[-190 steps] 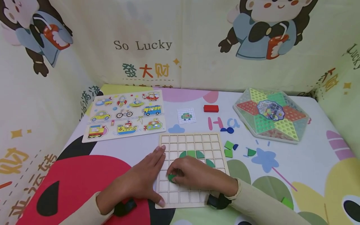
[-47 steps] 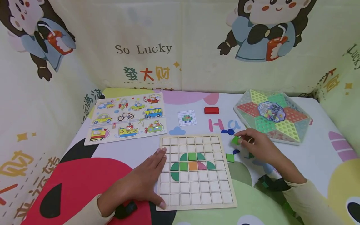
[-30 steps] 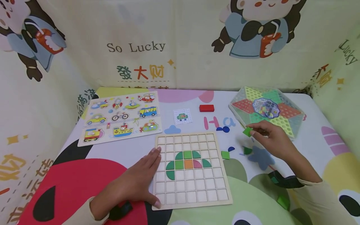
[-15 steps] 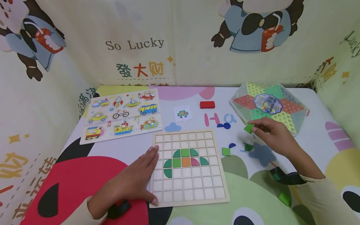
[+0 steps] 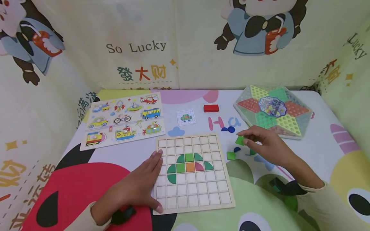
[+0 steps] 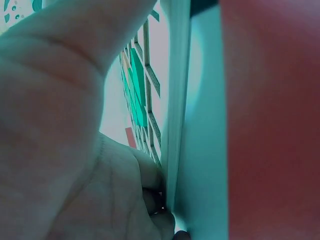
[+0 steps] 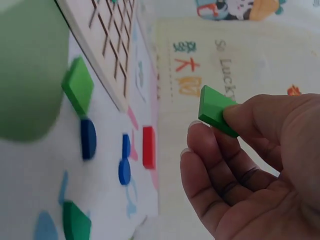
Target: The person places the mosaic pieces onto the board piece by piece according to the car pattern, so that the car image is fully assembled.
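Note:
My right hand [image 5: 264,141] pinches a light green square tile [image 7: 215,111] between thumb and fingers, raised off the table to the right of the wooden grid board [image 5: 199,205]. Along the board's left edge rests my left hand [image 5: 134,187], fingers straight and spread, with the thumb at the near corner. Set in the board's cells are green squares [image 5: 180,167], dark green quarter-round tiles [image 5: 171,178], an orange square [image 5: 190,167] and a pink quarter-round tile [image 5: 199,166]. In the left wrist view the palm and thumb [image 6: 65,55] cover much of the board.
Beside the board lie a green square [image 5: 231,156], a dark blue half-round piece [image 5: 237,149] and blue pieces [image 5: 231,129]. Farther back are a pattern card [image 5: 186,117], a red block [image 5: 211,108], a vehicle puzzle board [image 5: 122,128] and a hexagonal box [image 5: 271,112].
My right hand left the board, picked up a green square from the table, carried it right, then swung back leftward. The left hand has stayed on the board's edge.

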Motion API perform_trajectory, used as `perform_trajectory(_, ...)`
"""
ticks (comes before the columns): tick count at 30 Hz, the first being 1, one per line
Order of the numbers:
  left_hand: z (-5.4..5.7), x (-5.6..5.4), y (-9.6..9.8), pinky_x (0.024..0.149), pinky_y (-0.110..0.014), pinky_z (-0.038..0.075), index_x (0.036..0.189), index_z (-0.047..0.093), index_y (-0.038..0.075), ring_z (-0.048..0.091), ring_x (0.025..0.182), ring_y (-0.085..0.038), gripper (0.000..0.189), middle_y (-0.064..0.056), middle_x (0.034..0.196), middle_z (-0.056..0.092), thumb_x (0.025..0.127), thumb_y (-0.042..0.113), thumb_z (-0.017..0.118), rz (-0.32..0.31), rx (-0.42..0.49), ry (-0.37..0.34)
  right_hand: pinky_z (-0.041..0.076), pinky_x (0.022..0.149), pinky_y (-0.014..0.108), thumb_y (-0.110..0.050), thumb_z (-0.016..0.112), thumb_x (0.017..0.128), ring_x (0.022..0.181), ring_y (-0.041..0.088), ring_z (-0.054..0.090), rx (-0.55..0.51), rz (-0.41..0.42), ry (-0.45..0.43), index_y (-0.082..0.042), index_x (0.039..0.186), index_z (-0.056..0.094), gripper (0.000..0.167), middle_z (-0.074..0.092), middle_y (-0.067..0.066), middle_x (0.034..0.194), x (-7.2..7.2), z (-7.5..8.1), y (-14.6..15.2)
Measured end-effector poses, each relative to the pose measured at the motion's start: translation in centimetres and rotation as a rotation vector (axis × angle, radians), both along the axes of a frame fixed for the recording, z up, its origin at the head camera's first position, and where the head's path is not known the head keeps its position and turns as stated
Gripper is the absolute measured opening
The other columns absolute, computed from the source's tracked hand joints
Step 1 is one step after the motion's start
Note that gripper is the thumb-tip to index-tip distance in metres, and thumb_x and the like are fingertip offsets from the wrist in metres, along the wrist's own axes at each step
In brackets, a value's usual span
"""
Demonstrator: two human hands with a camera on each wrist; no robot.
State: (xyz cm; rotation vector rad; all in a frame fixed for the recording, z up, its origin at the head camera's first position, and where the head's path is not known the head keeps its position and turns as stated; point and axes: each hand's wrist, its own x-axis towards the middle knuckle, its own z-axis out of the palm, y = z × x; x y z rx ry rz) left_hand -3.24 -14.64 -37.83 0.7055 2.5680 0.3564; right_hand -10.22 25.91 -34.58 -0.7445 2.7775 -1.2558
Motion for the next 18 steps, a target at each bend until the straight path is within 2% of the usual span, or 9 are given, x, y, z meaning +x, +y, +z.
perform_trajectory(5, -0.1, -0.1, -0.1, 0.113, -0.05, 0.024, 0.154, 0.021, 0.001, 0.0, 0.147, -0.031, 0.134, -0.01, 0.162, 0.002, 0.054, 0.066, 0.083, -0.008, 0.023, 0.0, 0.054, 0.072, 0.022, 0.008, 0.064, 0.09, 0.083, 0.011, 0.061, -0.022, 0.068, -0.034, -0.005, 0.114, 0.068, 0.028, 0.065, -0.004, 0.097, 1.3, 0.0, -0.8)
perform_trajectory(9, -0.1, -0.1, -0.1, 0.112, -0.051, 0.026, 0.154, 0.021, 0.002, 0.001, 0.147, -0.032, 0.134, -0.01, 0.162, 0.003, 0.054, 0.065, 0.084, -0.002, 0.023, -0.001, 0.053, 0.069, 0.022, 0.006, 0.064, 0.09, 0.078, 0.01, 0.06, -0.031, 0.097, -0.04, -0.007, 0.114, 0.068, 0.027, 0.065, -0.006, 0.098, 2.7, 0.1, -0.4)
perform_trajectory(15, 0.0, -0.1, -0.2, 0.109, -0.053, 0.029, 0.154, 0.023, 0.003, 0.003, 0.147, -0.033, 0.132, -0.01, 0.162, 0.005, 0.053, 0.061, 0.086, 0.004, 0.018, 0.005, 0.052, 0.063, 0.024, 0.006, 0.062, 0.092, 0.08, 0.012, 0.061, -0.056, 0.079, -0.142, -0.004, 0.116, 0.066, 0.027, 0.064, -0.001, 0.101, 5.2, -0.3, 1.6)
perform_trajectory(18, 0.1, -0.1, -0.2, 0.109, -0.053, 0.029, 0.154, 0.023, 0.003, 0.003, 0.147, -0.033, 0.132, -0.01, 0.162, 0.005, 0.054, 0.061, 0.086, -0.002, 0.024, 0.002, 0.053, 0.062, 0.025, 0.007, 0.061, 0.092, 0.079, 0.013, 0.06, -0.073, 0.1, -0.195, -0.004, 0.117, 0.066, 0.027, 0.063, -0.001, 0.099, 6.5, -0.8, 2.9)
